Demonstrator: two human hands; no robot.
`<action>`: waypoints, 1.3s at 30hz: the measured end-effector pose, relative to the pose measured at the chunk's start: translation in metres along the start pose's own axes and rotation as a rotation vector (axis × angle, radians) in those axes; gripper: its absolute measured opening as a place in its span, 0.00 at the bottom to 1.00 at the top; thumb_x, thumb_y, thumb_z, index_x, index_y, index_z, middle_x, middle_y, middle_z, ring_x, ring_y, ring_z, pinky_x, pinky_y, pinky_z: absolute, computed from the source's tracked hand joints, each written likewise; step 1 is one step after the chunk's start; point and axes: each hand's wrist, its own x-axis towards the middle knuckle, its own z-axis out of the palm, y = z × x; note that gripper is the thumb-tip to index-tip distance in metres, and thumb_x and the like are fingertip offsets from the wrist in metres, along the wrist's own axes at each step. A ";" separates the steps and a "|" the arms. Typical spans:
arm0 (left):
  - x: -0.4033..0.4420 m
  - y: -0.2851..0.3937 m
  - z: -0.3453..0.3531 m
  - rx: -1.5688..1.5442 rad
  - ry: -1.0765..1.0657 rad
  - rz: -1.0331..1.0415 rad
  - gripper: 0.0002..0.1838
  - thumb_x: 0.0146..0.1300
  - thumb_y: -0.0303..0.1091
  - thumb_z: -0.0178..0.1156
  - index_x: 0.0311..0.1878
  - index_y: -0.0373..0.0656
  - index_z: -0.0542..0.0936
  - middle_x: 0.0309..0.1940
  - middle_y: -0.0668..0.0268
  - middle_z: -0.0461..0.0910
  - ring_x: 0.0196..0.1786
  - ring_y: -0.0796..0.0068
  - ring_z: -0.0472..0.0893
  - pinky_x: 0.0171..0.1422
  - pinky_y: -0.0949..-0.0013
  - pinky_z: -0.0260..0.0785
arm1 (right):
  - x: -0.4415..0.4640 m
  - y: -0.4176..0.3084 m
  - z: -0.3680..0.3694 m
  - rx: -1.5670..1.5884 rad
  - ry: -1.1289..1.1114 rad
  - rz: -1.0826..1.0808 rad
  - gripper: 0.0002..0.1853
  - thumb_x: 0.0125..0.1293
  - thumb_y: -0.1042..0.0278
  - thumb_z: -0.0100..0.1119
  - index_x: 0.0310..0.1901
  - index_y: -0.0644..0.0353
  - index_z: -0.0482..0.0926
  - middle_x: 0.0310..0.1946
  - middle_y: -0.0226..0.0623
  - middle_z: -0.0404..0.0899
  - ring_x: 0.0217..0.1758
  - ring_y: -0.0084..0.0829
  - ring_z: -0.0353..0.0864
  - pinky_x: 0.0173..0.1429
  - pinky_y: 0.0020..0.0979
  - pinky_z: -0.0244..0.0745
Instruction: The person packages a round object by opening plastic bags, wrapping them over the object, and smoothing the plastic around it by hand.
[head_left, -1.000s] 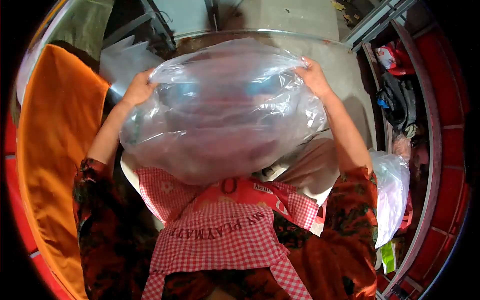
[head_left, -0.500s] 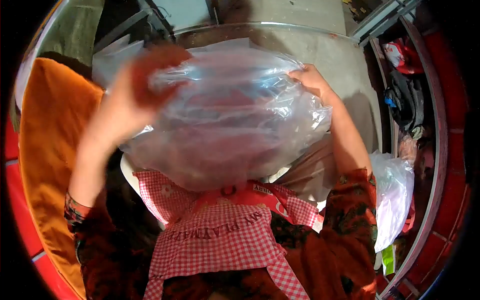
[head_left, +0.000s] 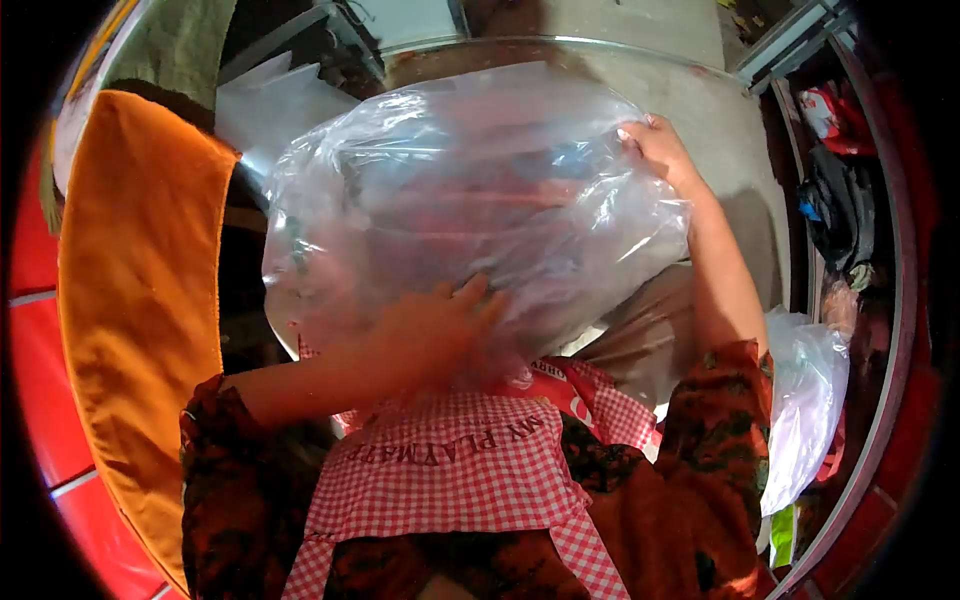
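Observation:
A large clear plastic bag (head_left: 480,200) spreads across the lap, with blurry reddish and bluish shapes showing through it. My right hand (head_left: 658,150) pinches its upper right corner. Against the lower middle of the bag lies my left hand (head_left: 445,325), slightly blurred, with its fingers apart and pointing to the right. The bag's upper left corner is not held. Beneath the bag is a red and white checked apron (head_left: 440,470) with lettering.
Orange cloth (head_left: 145,300) hangs at the left, with more clear plastic (head_left: 275,110) behind it. On the right, a shelf frame (head_left: 900,300) holds a dark bag (head_left: 838,205) and a red and white packet (head_left: 835,115). Another clear plastic bag (head_left: 805,400) hangs below them.
My left hand has let go of the bag's upper left corner and moved down and right onto its lower middle. My right hand still grips the upper right corner.

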 end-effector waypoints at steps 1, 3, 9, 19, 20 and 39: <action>-0.003 0.002 0.002 -0.013 0.048 0.002 0.31 0.64 0.53 0.58 0.65 0.44 0.68 0.62 0.46 0.70 0.54 0.44 0.78 0.51 0.51 0.77 | -0.002 -0.003 0.001 0.023 0.003 -0.008 0.11 0.62 0.62 0.63 0.32 0.63 0.79 0.25 0.28 0.76 0.27 0.21 0.71 0.29 0.25 0.65; -0.005 0.001 -0.001 -0.037 0.095 0.020 0.28 0.64 0.51 0.57 0.63 0.45 0.71 0.62 0.47 0.70 0.56 0.44 0.77 0.54 0.51 0.76 | -0.004 -0.005 0.002 0.032 0.027 -0.044 0.10 0.63 0.63 0.61 0.31 0.62 0.79 0.24 0.26 0.76 0.26 0.20 0.70 0.28 0.25 0.64; 0.022 -0.047 -0.014 -0.437 0.180 -0.258 0.23 0.65 0.45 0.59 0.59 0.43 0.76 0.65 0.45 0.68 0.66 0.43 0.69 0.65 0.46 0.67 | -0.004 -0.006 0.015 0.119 0.076 -0.152 0.08 0.65 0.66 0.57 0.30 0.59 0.78 0.23 0.24 0.74 0.24 0.17 0.68 0.28 0.24 0.63; 0.039 -0.101 0.000 0.212 0.299 -0.479 0.39 0.56 0.47 0.69 0.69 0.43 0.68 0.74 0.43 0.53 0.76 0.37 0.51 0.74 0.48 0.59 | -0.005 0.001 0.008 0.102 0.022 -0.176 0.10 0.65 0.63 0.62 0.40 0.60 0.81 0.27 0.24 0.77 0.25 0.18 0.70 0.29 0.23 0.65; 0.040 -0.104 0.002 0.232 0.333 -0.478 0.39 0.56 0.47 0.69 0.69 0.43 0.68 0.74 0.43 0.53 0.77 0.38 0.51 0.74 0.49 0.59 | -0.007 -0.001 0.009 0.151 0.005 -0.162 0.11 0.64 0.62 0.63 0.41 0.60 0.81 0.28 0.25 0.77 0.25 0.18 0.70 0.29 0.23 0.66; 0.089 -0.072 0.033 0.027 0.347 0.193 0.48 0.49 0.52 0.70 0.75 0.57 0.61 0.78 0.58 0.48 0.80 0.51 0.47 0.78 0.37 0.32 | -0.108 -0.089 0.009 -0.755 0.083 -0.939 0.17 0.58 0.63 0.67 0.48 0.60 0.81 0.47 0.43 0.82 0.53 0.47 0.79 0.58 0.40 0.74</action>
